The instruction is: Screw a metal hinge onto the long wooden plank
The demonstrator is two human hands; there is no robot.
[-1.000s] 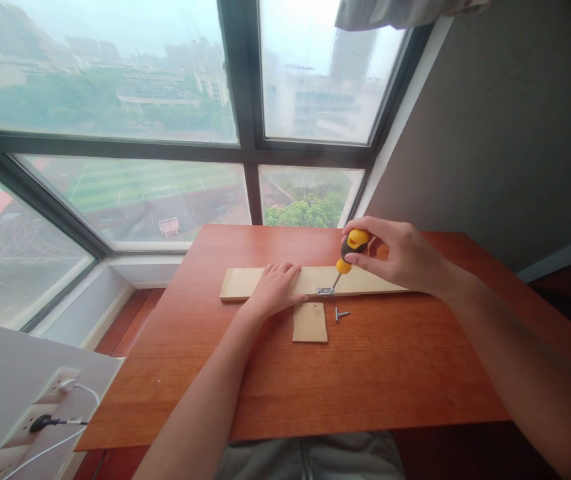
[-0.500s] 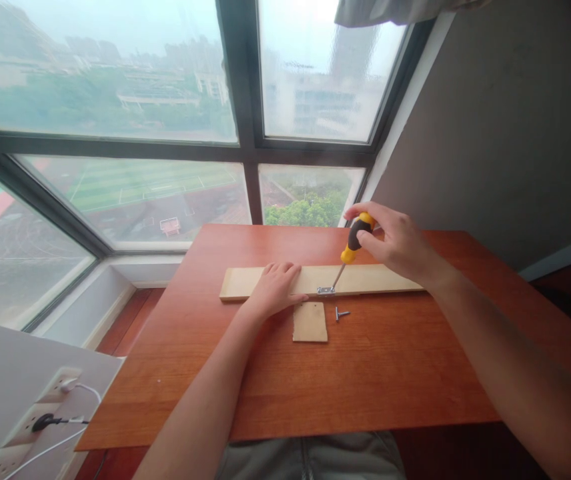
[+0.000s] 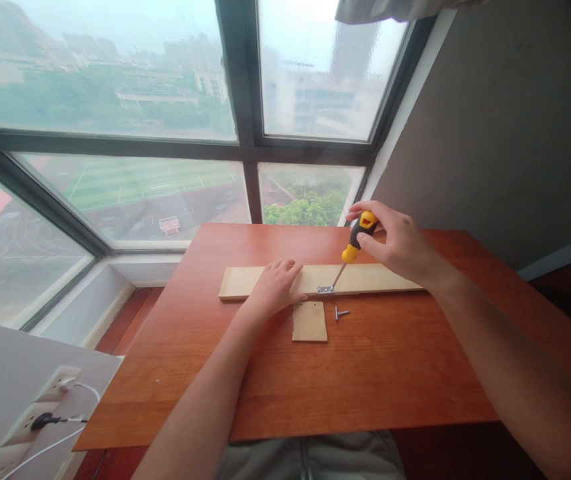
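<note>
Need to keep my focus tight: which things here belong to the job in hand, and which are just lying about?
In hand: screwdriver in the right hand, tip on the metal bracket; long board under the left hand.
Lying about: small wood piece and loose bolt, untouched on the table; power strip beside it.

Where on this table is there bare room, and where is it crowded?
Bare: the table from the small wood piece to its near edge, and a strip between the long board and the window side. Crowded: mid-table, where the left hand presses the board and the right hand holds the screwdriver on the bracket, screw alongside.
</note>
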